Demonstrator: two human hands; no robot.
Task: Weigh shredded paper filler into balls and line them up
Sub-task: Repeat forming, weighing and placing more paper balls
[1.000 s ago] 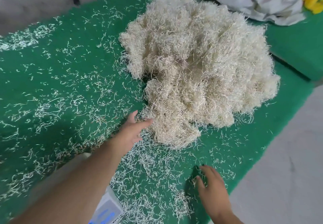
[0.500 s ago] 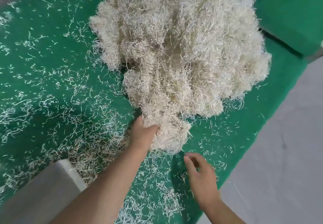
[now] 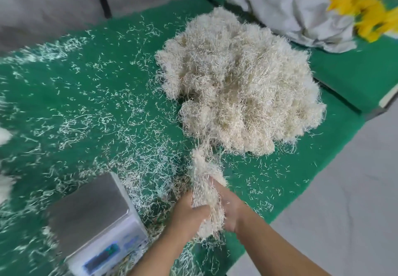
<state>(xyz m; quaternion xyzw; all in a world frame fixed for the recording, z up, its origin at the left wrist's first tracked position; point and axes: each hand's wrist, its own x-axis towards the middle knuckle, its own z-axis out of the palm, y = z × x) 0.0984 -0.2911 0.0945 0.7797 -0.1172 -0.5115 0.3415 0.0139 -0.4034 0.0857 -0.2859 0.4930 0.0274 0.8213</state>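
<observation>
Near the front edge of the green table (image 3: 90,77), both hands hold one clump of shredded paper filler (image 3: 206,194) between them. The left hand (image 3: 189,213) grips the clump from the left side, with the fingers curled into the strands. The right hand (image 3: 231,210) presses and holds it from the right side, and its fingers are partly buried in the paper, so how far they curl I cannot say exactly. A thin tail of strands goes up from the clump and joins the big pile of filler (image 3: 239,86), which lies on the table further back and to the right. Just to the left of the hands stands a scale (image 3: 94,217) with a grey metal plate on top; its display faces the person, but it is blurred and cannot be read. Many loose strands (image 3: 120,129) are scattered over the green surface around the scale and the pile. At the far right corner lies a crumpled white cloth (image 3: 301,11), and beside it something yellow (image 3: 361,6) that is too blurred to name.
</observation>
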